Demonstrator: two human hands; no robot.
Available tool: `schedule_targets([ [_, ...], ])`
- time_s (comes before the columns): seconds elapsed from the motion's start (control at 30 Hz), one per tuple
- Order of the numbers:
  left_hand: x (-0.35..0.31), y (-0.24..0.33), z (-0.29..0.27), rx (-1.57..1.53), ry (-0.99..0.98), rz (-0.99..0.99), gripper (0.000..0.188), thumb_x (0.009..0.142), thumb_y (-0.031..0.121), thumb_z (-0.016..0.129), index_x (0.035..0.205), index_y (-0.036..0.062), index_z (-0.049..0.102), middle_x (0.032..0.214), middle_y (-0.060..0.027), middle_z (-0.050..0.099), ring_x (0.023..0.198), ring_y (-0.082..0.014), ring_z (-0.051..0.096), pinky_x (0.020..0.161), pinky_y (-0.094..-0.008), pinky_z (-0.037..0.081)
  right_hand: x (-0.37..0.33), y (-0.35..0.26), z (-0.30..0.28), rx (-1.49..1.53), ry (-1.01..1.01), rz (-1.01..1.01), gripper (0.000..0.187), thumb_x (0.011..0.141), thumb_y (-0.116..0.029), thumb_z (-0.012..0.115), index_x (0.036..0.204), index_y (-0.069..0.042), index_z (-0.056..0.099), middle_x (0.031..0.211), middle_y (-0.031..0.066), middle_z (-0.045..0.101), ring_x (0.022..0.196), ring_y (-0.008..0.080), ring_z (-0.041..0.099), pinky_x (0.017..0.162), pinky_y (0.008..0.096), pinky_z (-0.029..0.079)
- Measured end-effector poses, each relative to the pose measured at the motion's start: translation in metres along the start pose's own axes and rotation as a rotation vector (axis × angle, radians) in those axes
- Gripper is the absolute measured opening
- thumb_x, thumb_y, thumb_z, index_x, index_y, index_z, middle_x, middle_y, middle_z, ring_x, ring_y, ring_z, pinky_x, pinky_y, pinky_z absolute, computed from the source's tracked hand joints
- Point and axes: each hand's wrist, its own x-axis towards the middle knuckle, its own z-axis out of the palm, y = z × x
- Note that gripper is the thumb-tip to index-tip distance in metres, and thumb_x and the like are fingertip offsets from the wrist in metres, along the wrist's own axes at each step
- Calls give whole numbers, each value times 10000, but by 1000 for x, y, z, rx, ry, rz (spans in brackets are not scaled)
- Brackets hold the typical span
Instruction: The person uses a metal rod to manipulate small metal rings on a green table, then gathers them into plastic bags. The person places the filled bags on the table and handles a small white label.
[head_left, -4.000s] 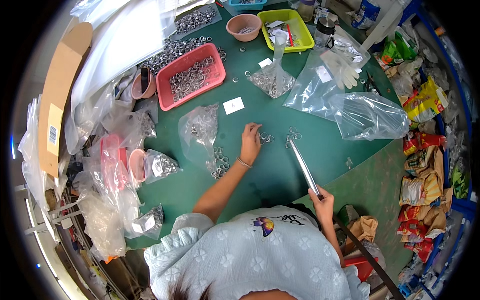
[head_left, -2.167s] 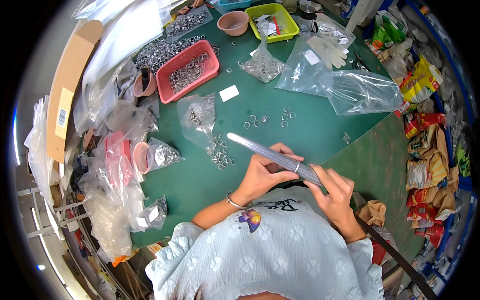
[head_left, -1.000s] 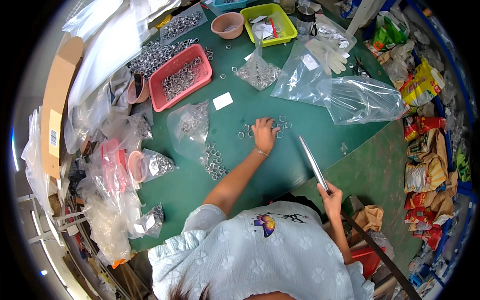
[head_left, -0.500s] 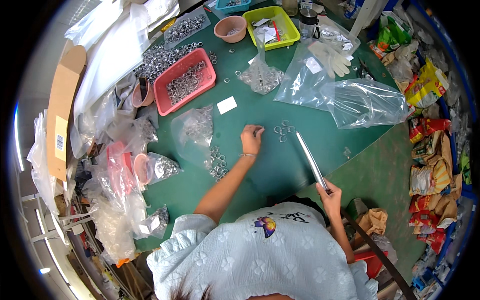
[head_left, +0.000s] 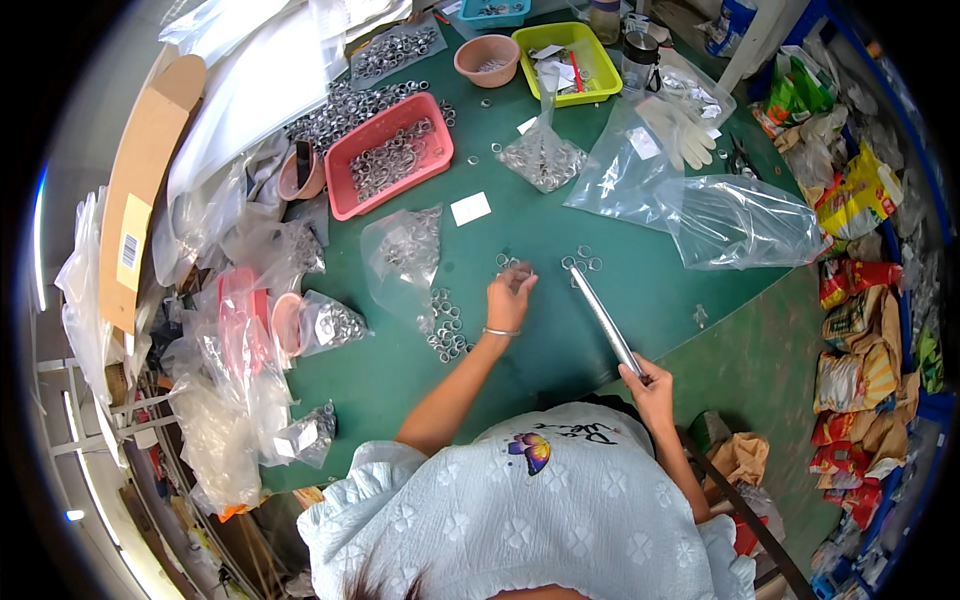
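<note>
My right hand (head_left: pixel 650 388) grips the lower end of a long, tapered metal ring mandrel (head_left: pixel 607 322). Its thin far tip lies over a small cluster of silver rings (head_left: pixel 595 264) on the green table. My left hand (head_left: pixel 509 302), with a bracelet at its wrist, is over the table left of that cluster. Its fingers are curled together and slightly blurred; whatever they hold is hidden. A few rings (head_left: pixel 503 260) lie just beyond its fingertips. More loose rings (head_left: pixel 447 325) are strewn left of my left wrist, next to a clear bag of rings (head_left: pixel 405 250).
A pink tray (head_left: pixel 440 165) of rings stands beyond, with a ring heap behind it. A white card (head_left: pixel 470 208), another ring bag (head_left: pixel 543 160), a yellow-green tray (head_left: pixel 610 85) and a large clear plastic bag (head_left: pixel 745 225) lie farther off. Bags crowd the left edge.
The mandrel's tip has come left onto the ring cluster. My left hand has drawn slightly back and left, and rings now show beyond its fingertips. The whole view has shifted a little.
</note>
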Motion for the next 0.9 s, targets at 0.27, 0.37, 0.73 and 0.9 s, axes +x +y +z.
schedule_targets([
  [0.27,-10,105,-34,-823,-201,-250,358,803,-17,595,1132,-91,473,1066,-234,588,971,-281,607,826,-332,508,-21,-54,-13,-163,-122,-225,229,757,-74,680,938,52,618,606,47,490,542,62,413,500,230,372],
  [0.37,-16,120,-37,-770,-413,-265,393,781,-73,589,1158,-75,481,1065,-208,597,980,-253,604,860,-318,496,-23,-63,-13,-168,-77,-360,199,752,-51,672,915,45,611,623,85,522,528,92,446,512,252,395],
  [0.73,-52,169,-24,-906,-621,-193,343,725,-111,622,1058,-42,581,1092,-162,588,1013,-201,579,859,-301,492,-35,-118,-9,-491,-19,-688,269,716,-134,710,950,-33,624,617,101,537,454,252,501,431,320,398],
  [0.9,-54,180,-30,-819,-557,-223,341,660,35,748,977,-20,636,958,-102,588,893,-177,582,785,-285,484,-41,-121,-9,-529,13,-730,280,708,-147,717,953,-47,626,645,90,559,481,257,543,437,326,417],
])
